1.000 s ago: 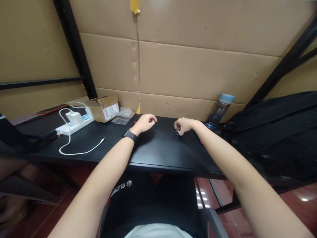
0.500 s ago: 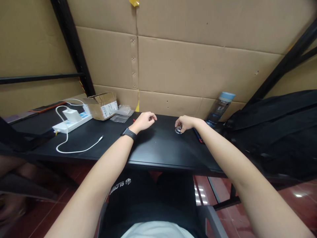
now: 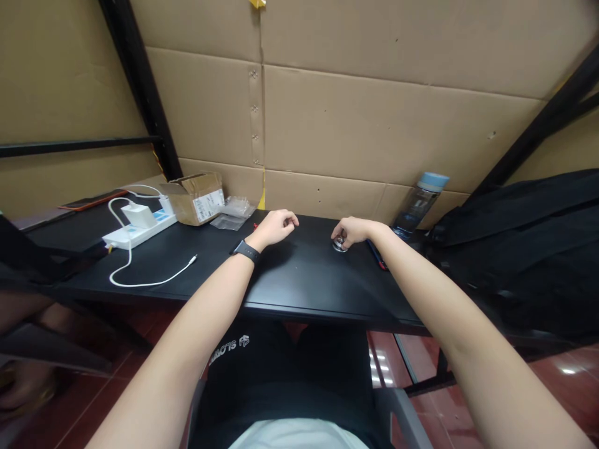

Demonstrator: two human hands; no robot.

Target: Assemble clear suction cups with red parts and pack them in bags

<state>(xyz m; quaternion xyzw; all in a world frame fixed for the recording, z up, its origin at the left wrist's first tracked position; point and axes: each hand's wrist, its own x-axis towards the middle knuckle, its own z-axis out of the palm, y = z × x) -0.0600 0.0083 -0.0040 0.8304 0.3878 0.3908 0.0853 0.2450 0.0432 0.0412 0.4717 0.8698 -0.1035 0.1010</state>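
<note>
My right hand [image 3: 352,231] is closed, its fingers gripping a small round shiny object [image 3: 340,244] from above, low over the black table [image 3: 304,280]. The object has a bright rim; the fingers cover much of it, and I cannot make out its exact kind. My left hand [image 3: 277,227], with a black watch on the wrist, hovers or rests over the table to the left. Its fingers are loosely curled, with a gap at the thumb and nothing visible in them. Something small and red [image 3: 255,227] shows just behind that hand.
An opened cardboard box [image 3: 186,202] and clear plastic bags [image 3: 234,212] lie back left. Beside them are a white power strip [image 3: 140,234] and a cable [image 3: 140,285]. At right stand a blue-lidded bottle [image 3: 416,206] and a black bag [image 3: 524,249], near a dark flat object [image 3: 377,255].
The view has shifted slightly. Both hands keep nearly the same place and pose, and the right one still grips the round object.
</note>
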